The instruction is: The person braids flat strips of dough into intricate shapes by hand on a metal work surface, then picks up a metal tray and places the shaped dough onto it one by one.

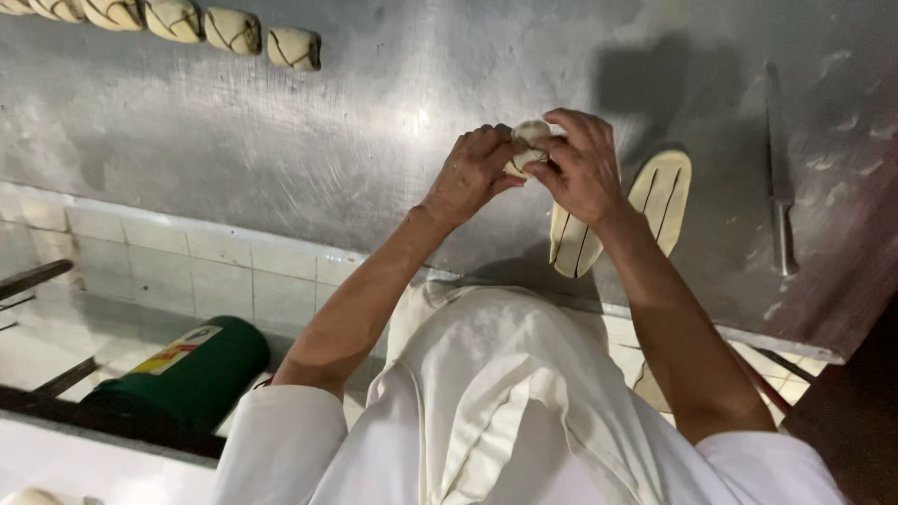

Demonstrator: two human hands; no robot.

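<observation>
Both my hands meet over the steel worktop (pixel 281 131) and pinch one small pale piece of dough (pixel 529 132) between the fingertips. My left hand (pixel 472 173) grips it from the left, my right hand (pixel 582 164) from the right and above. Just beyond my right wrist lies a flat oval sheet of dough (pixel 659 192) cut lengthwise into strips; my right forearm covers its middle.
A row of shaped dough pieces (pixel 234 30) with dark lines sits along the top left of the worktop. A knife (pixel 779 187) lies at the right. Below the tiled counter edge (pixel 187 271) stands a green cylinder (pixel 192 374) on the floor.
</observation>
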